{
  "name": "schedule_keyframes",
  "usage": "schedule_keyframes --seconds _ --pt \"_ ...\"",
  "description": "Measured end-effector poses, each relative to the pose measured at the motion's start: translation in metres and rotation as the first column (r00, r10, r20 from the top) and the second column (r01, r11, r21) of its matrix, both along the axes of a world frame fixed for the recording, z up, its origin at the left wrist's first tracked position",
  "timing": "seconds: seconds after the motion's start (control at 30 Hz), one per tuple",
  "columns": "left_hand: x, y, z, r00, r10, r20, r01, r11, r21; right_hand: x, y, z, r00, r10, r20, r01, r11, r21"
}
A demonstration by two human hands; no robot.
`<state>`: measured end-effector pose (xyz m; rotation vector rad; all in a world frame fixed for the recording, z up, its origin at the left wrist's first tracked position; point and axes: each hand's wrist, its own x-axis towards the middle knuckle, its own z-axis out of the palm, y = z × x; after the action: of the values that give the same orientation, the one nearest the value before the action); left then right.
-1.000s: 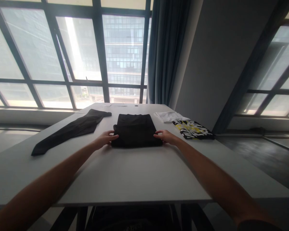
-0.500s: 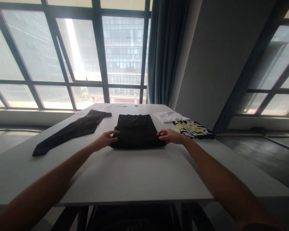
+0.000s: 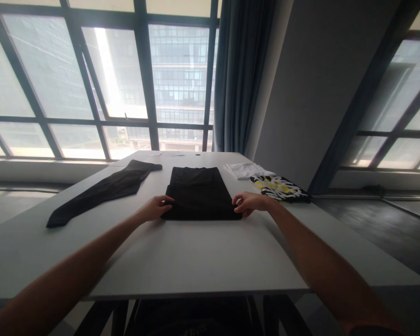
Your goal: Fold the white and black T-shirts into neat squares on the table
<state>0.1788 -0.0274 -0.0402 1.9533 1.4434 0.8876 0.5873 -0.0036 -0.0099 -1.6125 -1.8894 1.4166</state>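
Observation:
A folded black garment (image 3: 200,198) lies flat in the middle of the white table, with a smaller folded layer at its far end. At its near left edge, my left hand (image 3: 157,207) pinches the cloth between thumb and fingers. My right hand (image 3: 248,204) has its fingers bent round the near right corner. The underside of the garment and some fingertips are hidden.
On the white table (image 3: 196,261), dark trousers (image 3: 108,189) lie lengthwise at the left. A folded white cloth (image 3: 248,170) and a black, white and yellow patterned garment (image 3: 280,189) lie at the right. Papers (image 3: 171,154) are at the far end.
Both hands have moved slightly nearer to me, down along the side edges. The garment's near edge now lies a little closer and flatter.

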Motion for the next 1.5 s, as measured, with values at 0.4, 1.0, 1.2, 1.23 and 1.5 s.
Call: schedule_keyframes --seconds 0.4,1.0,1.2,1.23,1.5 --pt "0.004 -0.001 0.001 0.998 0.069 -0.009 -0.069 0.997 -0.035 -0.033 0.01 -0.026 0.951 -0.283 -0.128 0.31 0.892 0.328" --pt "-0.011 -0.007 0.01 0.976 -0.166 -0.144 0.133 0.968 -0.212 -0.009 -0.004 -0.003 0.99 0.081 0.113 -0.088 0.994 0.058" --pt "-0.006 -0.014 0.023 0.977 -0.098 -0.189 0.049 0.967 -0.249 -0.007 -0.006 0.006 0.976 0.186 0.113 -0.188 0.982 0.007" --pt "-0.008 -0.018 0.028 0.97 -0.173 -0.173 0.11 0.94 -0.322 -0.005 -0.008 0.011 0.963 0.249 0.103 -0.247 0.968 -0.031" --pt "-0.026 -0.017 0.04 0.905 -0.423 -0.056 0.314 0.75 -0.583 -0.003 -0.015 0.022 0.932 0.318 0.171 -0.294 0.943 -0.153"
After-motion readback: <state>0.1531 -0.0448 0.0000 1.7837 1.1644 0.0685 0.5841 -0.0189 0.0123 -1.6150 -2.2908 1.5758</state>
